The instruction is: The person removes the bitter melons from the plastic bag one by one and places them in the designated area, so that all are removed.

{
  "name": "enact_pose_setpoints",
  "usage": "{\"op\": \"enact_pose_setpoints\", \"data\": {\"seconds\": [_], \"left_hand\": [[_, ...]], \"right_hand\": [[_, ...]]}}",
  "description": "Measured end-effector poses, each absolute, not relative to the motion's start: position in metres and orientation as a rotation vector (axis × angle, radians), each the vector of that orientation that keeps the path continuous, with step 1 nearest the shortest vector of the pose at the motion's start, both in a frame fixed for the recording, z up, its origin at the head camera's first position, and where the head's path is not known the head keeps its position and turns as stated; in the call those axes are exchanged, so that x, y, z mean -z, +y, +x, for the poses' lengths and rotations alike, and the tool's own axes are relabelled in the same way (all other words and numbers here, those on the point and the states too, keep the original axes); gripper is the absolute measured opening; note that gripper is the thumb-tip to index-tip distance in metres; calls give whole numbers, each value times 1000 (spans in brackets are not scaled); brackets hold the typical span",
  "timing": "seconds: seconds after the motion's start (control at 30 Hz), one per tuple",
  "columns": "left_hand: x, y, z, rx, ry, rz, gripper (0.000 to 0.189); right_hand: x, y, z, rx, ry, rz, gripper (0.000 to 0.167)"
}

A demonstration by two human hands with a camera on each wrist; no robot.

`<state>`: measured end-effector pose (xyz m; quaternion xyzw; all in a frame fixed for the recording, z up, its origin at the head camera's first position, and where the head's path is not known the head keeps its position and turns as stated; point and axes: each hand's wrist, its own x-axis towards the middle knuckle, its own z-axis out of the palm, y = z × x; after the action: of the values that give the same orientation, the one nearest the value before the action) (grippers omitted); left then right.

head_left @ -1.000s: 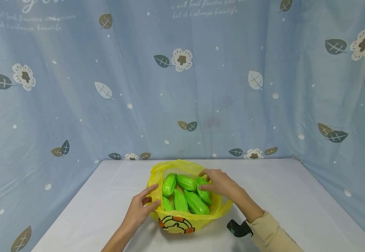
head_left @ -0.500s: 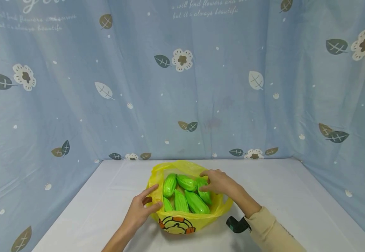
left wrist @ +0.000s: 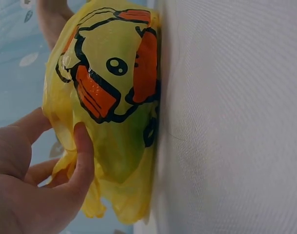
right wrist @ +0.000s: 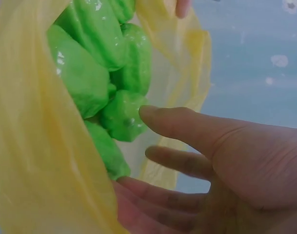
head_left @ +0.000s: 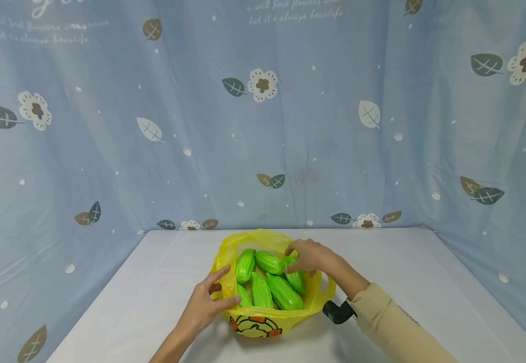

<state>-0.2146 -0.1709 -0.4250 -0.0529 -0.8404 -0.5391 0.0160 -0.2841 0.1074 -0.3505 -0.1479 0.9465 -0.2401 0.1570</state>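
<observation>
A yellow plastic bag (head_left: pixel 306 315) with an orange and black cartoon print sits with its mouth spread on the white table. Several glossy, ridged, bright green vegetables (head_left: pixel 281 291) lie inside; their exact kind is unclear. My left hand (head_left: pixel 201 305) rests on the bag's left rim with index finger and thumb spread; in the left wrist view the loose plastic passes between them. Over the right side of the mouth, my right hand (head_left: pixel 310 257) reaches in beside a green vegetable (right wrist: pixel 126 114). Its thumb overlaps that vegetable's edge, and the fingers are spread apart, not closed round it.
The white table (head_left: pixel 172 262) ends at a blue printed curtain (head_left: pixel 263 151), which also hangs along both sides. A black device (head_left: pixel 337 312) is at the right wrist, beside the beige sleeve (head_left: pixel 376 307).
My right hand has shifted slightly up and left in the head view. My left thumb has moved a little further right over the rim. The vegetables stay in place.
</observation>
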Motion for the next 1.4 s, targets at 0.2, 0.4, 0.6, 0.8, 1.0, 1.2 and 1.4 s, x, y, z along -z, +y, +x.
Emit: {"op": "enact_pose_setpoints", "data": {"seconds": [0.2,0.4,0.6,0.8,1.0,1.2,1.4], "left_hand": [[427,-171,-215,1646,-2631,-158,76],[429,-172,-215,1644,-2631,-166,76],[430,-171,-214,1644,-2631,-178,79],[432,-170,-214,1642,-2632,-199,80],[431,-171,-214,1632,-2631,-194,80],[428,-170,-212,1665,-2611,-202,80],[427,-169,-212,1667,-2616,-204,81]], "right_hand": [[351,108,-290,669,2673,-412,41],[351,109,-295,680,2645,-360,54],[351,107,-299,651,2644,-317,58],[355,104,-301,657,2636,-265,58],[361,103,-303,678,2631,-223,61],[364,99,-306,645,2639,-203,64],[366,96,-305,637,2654,-177,66]]}}
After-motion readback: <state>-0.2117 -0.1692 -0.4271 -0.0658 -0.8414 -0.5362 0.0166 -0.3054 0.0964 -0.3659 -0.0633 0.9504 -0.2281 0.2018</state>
